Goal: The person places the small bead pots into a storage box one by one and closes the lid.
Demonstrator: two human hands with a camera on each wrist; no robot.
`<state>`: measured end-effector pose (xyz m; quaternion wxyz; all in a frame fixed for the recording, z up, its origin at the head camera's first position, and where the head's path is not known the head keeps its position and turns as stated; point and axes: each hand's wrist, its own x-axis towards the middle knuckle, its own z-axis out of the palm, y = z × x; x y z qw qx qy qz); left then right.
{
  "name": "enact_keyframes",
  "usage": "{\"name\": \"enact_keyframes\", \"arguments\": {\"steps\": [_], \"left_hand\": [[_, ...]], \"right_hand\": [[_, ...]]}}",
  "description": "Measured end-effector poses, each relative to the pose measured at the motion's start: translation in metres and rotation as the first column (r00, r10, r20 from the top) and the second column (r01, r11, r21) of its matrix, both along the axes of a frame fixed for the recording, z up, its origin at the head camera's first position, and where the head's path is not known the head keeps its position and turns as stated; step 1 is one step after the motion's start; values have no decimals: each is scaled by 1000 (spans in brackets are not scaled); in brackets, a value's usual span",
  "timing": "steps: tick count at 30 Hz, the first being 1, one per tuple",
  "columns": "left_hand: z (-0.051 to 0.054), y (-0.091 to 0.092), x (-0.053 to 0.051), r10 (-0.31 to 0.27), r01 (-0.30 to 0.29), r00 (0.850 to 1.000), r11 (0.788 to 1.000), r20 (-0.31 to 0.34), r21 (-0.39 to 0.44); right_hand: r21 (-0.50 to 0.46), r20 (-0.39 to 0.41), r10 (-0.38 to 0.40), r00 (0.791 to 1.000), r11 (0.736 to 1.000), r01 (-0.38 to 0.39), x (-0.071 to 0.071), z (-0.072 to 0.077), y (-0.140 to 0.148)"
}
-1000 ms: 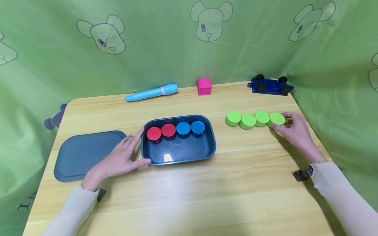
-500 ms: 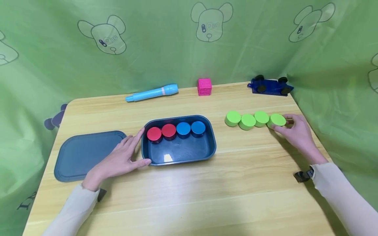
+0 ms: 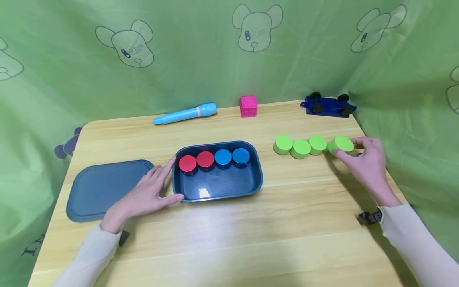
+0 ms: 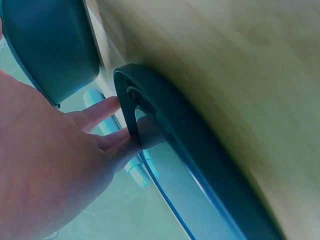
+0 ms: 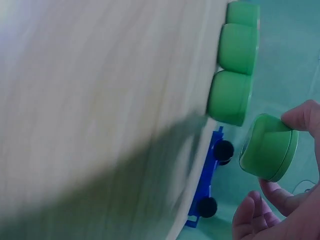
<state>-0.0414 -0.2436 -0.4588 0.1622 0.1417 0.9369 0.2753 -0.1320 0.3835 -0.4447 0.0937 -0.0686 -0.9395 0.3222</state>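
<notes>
A dark blue box (image 3: 218, 187) stands on the table with two red tins (image 3: 196, 160) and two blue tins (image 3: 232, 157) in a row inside. My left hand (image 3: 147, 195) is spread at the box's left end, index finger and thumb touching its corners, the other fingers over the flat lid (image 3: 104, 191). In the left wrist view those fingers reach the lid's raised rim (image 4: 165, 110). My right hand (image 3: 369, 159) pinches a green round tin (image 5: 270, 147) between thumb and fingers, raised off the table and slightly tilted. Three more green tins (image 3: 300, 148) stand left of it, touching each other.
Along the table's back edge lie a light blue toy microphone (image 3: 186, 113), a pink cube (image 3: 248, 106) and a blue toy car (image 3: 328, 105) with its wheels up. A green printed curtain (image 3: 201, 52) encloses the back and sides of the wooden table (image 3: 236, 239).
My right hand has lifted the rightmost green tin and shifted it a little right, apart from the others. My left hand has stayed at the box.
</notes>
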Motion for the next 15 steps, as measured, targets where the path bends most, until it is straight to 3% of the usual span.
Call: {"name": "enact_keyframes", "arguments": {"steps": [8, 15], "left_hand": [[1, 0, 1, -2, 2, 1000, 1000, 5, -7], [0, 1, 0, -5, 5, 1000, 1000, -2, -10]], "right_hand": [[-48, -59, 40, 997, 998, -42, 10, 13, -17], [-113, -57, 100, 993, 988, -105, 15, 20, -41]]}}
